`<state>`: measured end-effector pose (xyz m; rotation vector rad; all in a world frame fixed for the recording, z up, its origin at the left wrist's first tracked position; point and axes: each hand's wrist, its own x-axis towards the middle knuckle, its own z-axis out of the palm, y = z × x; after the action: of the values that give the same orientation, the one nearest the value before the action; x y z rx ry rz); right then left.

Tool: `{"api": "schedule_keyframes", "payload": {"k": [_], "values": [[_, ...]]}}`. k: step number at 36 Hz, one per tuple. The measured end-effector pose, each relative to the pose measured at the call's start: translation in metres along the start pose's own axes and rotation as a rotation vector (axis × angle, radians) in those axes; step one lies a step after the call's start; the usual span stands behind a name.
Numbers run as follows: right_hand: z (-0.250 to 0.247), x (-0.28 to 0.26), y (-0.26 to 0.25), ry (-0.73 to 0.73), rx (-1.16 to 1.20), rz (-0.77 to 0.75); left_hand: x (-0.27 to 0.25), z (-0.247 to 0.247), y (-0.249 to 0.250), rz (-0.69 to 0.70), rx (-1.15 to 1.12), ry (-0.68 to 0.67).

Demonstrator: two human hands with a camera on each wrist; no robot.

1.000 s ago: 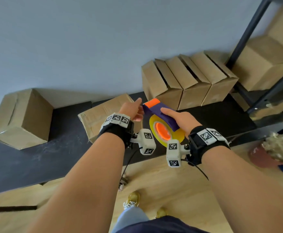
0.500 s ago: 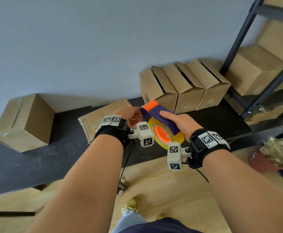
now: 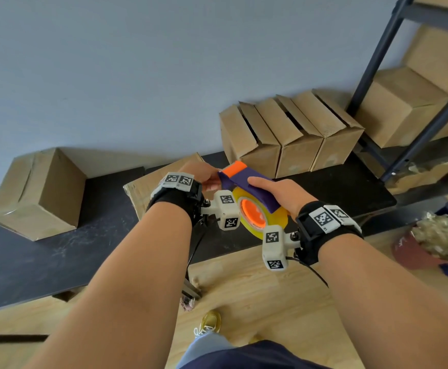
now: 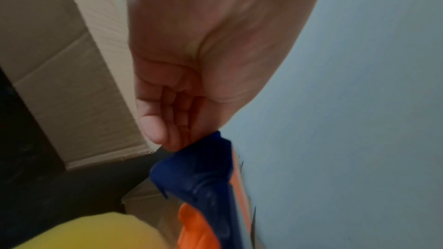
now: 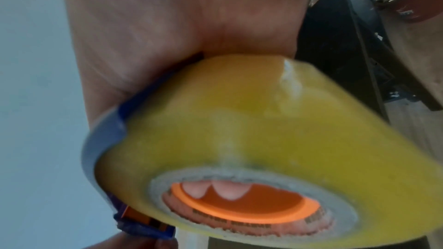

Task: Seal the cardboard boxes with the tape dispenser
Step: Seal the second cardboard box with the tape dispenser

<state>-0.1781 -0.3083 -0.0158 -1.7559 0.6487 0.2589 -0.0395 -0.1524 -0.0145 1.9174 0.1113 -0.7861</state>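
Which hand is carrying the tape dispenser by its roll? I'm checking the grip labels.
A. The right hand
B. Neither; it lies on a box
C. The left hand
A: the right hand wraps the tape dispenser, fingers curled into the roll's core; the left hand only pinches its front end.

wall (image 3: 137, 62): plain grey-blue | floor (image 3: 257, 288): light wood | black mat (image 3: 31, 262) | dark metal shelf frame (image 3: 377, 62)
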Motion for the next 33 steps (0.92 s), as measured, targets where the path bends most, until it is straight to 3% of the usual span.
{"api": "schedule_keyframes", "payload": {"k": [8, 13, 18, 33], "values": [[0.003, -0.001, -0.015, 0.056, -0.078, -0.013, 0.016, -0.014, 0.011, 0.136, 0.005, 0.113], [-0.004, -0.004, -0.007, 0.046, -0.114, 0.032, 0.035, -0.048, 0.021, 0.170, -0.005, 0.235], [0.003, -0.001, -0.014, 0.083, -0.072, 0.041, 0.049, -0.063, 0.028, 0.248, 0.006, 0.223], [0.062, 0.035, -0.052, 0.290, -0.115, 0.089, 0.104, -0.091, 0.031, 0.364, 0.444, 0.304]]}}
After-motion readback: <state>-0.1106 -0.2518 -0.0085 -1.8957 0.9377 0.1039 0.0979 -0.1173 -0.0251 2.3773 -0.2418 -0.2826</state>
